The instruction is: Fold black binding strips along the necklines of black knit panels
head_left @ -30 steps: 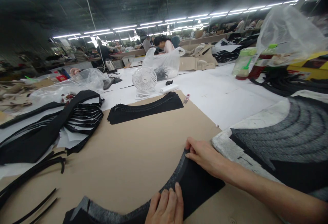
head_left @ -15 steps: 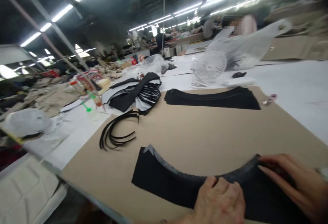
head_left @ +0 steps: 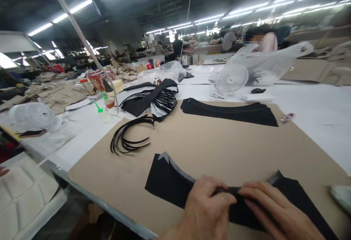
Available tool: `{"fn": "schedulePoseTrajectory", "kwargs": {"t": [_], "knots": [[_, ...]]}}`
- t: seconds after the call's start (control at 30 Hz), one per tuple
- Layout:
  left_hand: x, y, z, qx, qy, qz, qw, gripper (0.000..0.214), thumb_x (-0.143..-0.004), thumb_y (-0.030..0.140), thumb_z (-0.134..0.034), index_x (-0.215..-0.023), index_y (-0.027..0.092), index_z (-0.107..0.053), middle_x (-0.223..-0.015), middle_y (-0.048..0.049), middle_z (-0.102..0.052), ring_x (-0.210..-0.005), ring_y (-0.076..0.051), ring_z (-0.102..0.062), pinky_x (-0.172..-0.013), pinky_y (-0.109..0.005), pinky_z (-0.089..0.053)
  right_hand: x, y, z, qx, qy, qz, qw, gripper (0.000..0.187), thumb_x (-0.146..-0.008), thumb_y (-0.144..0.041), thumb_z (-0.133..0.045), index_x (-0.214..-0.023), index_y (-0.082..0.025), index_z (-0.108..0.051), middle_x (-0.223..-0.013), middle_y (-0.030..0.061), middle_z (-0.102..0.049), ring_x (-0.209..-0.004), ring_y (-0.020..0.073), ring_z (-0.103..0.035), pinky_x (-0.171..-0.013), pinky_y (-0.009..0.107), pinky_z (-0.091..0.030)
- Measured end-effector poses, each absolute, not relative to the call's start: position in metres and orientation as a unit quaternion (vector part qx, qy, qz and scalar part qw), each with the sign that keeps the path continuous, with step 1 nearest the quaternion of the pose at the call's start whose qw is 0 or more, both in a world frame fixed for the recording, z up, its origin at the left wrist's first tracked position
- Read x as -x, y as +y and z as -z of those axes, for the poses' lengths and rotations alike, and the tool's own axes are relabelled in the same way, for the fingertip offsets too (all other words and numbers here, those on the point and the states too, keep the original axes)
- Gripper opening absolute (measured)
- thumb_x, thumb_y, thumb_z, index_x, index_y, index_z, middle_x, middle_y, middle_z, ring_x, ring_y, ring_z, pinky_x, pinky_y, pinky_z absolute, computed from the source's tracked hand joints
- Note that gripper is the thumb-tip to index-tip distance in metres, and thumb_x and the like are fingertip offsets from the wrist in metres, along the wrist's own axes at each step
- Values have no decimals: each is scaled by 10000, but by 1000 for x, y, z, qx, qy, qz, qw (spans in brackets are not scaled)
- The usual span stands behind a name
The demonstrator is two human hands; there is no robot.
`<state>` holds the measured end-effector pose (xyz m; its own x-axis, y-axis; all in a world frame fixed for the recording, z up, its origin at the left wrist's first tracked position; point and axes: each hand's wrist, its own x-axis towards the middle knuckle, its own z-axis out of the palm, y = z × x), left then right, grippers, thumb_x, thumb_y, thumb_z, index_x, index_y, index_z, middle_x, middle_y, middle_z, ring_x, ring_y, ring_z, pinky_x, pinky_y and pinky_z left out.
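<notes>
Left hand (head_left: 207, 203) pinches the curved edge of the black fabric panel (head_left: 168, 179); right hand (head_left: 274, 205) touches same edge just beside (blurred, can't tell its grip). Panel lies on tan sheet (head_left: 219, 145).

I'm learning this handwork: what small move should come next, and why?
Perhaps slide the right hand toward the right corner of the black fabric piece, pressing along its curved edge: the left hand pinches near mid-edge, and that corner lies free of fingers.
</notes>
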<state>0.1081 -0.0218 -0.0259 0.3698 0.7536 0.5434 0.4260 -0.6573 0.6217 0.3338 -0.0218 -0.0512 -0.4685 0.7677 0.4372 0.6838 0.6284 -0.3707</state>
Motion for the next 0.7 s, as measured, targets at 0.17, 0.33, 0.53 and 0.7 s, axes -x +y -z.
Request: {"fn": "schedulePoseTrajectory", "kwargs": {"t": [0.17,0.33,0.53,0.7], "knots": [[-50,-8,-5,-751,466,-399,243,253,-907,114,-469,-997,230,-674,-969,-41,-626,-963,-157,-569,-875,-284,-475,-272,-19,24,355,-904,-44,235,294,-905,-78,-390,-1103,-206,-565,-1010,46,-631,-865,155,-607,-778,275,-514],[-7,-1,22,-775,528,-266,224,310,-887,95,-471,-1145,203,-605,-1096,-62,-611,-1046,-206,-522,-969,-382,-433,-270,-25,40,342,-907,21,246,404,-812,3,-349,-1066,-180,-605,-987,41,-661,-847,169,-595,-774,297,-478],[-3,-4,37,-793,541,-207,191,283,-884,98,-467,-1101,220,-601,-1068,-55,-556,-1022,-206,-492,-946,-382,-417,-274,-32,41,356,-902,25,243,456,-753,28,-360,-1049,-199,-624,-978,17,-670,-841,164,-578,-800,308,-443],[-5,8,21,-803,556,-148,155,81,-855,197,-588,-777,209,-600,-935,-15,-571,-951,-214,-478,-856,-390,-365,-258,-28,34,353,-912,-5,208,557,-738,36,-367,-1195,-203,-578,-1074,12,-653,-870,156,-573,-829,303,-443]]}}
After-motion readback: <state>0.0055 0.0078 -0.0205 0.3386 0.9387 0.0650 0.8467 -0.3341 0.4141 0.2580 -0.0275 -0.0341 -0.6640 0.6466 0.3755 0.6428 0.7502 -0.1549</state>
